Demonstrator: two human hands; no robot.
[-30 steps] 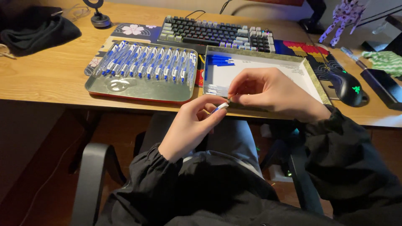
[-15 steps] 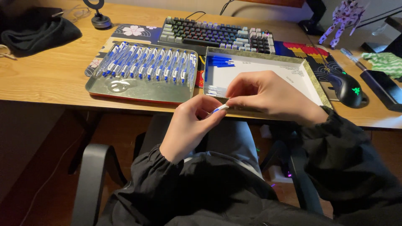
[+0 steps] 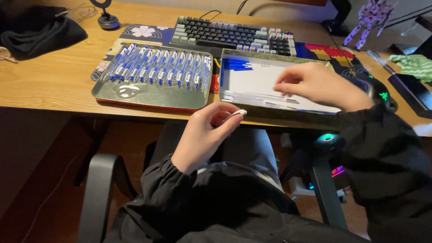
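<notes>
Your left hand (image 3: 204, 135) sits low at 6 o'clock below the desk edge, thumb and fingers pinching a slim white pen barrel (image 3: 235, 114). Your right hand (image 3: 315, 84) hovers at 3 o'clock over the right tray (image 3: 234, 56), fingers curled down toward the loose pen parts (image 3: 261, 96) on its pale floor; whether it grips any I cannot tell. Blue pieces (image 3: 236, 64) lie in that tray's 11 o'clock corner. At 10 o'clock, the left tray (image 3: 135, 94) holds 1 row of blue-and-white pens (image 3: 159, 67).
</notes>
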